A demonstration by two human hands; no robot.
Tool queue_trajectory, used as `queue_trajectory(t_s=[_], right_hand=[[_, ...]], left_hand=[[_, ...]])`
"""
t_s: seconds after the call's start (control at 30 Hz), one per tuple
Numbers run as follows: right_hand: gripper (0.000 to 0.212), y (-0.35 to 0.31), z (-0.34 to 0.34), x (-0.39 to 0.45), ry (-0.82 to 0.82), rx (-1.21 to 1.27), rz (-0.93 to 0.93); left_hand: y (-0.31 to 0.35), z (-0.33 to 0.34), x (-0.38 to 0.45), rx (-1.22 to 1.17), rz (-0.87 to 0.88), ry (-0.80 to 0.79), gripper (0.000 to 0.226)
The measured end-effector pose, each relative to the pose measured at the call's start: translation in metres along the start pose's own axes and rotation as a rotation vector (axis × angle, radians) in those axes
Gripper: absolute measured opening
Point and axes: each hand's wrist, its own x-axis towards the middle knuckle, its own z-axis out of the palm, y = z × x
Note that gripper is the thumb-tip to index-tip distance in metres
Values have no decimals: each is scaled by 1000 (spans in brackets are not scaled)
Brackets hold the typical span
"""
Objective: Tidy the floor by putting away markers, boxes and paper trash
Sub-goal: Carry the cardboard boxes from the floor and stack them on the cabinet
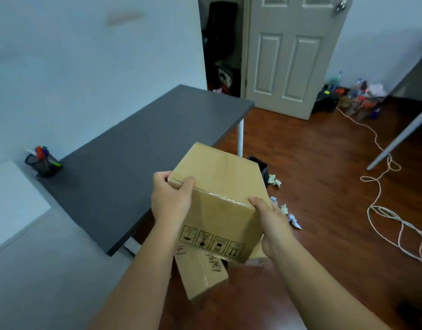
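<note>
I hold a brown cardboard box (219, 194) in the air beside the dark grey table (124, 153), above the floor. My left hand (170, 196) grips its near left corner, thumb on top. My right hand (274, 225) grips the right side, thumb on the top edge. Handling symbols are printed on the box's near face. Below it a second cardboard box (200, 275) lies on the wooden floor. Crumpled paper scraps (275, 181) and more paper bits (292, 217) lie on the floor to the right. A mesh pen cup (44, 163) with markers stands on the table's left end.
A dark bin (262, 166) sits partly hidden behind the held box, near the white table leg (240, 136). A rope-like cord (381, 210) coils over the floor at right. A white door (290, 51) stands open at the back, with clutter (357, 96) by the wall.
</note>
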Motion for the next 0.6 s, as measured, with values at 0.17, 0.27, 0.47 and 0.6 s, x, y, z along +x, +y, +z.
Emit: queue_trajectory(t_s=[0.17, 0.27, 0.47, 0.6], right_hand=[[47, -59, 29, -32, -195, 129, -101], [38, -78, 62, -49, -359, 157, -133], [38, -94, 141, -88, -633, 133, -170], [48, -81, 194, -110, -722, 28, -230]], left_hand=[[63, -50, -16, -51, 232, 180, 38], [86, -93, -21, -106, 299, 305, 42], [96, -177, -17, -260, 306, 530, 45], [67, -227, -10, -368, 293, 628, 45]])
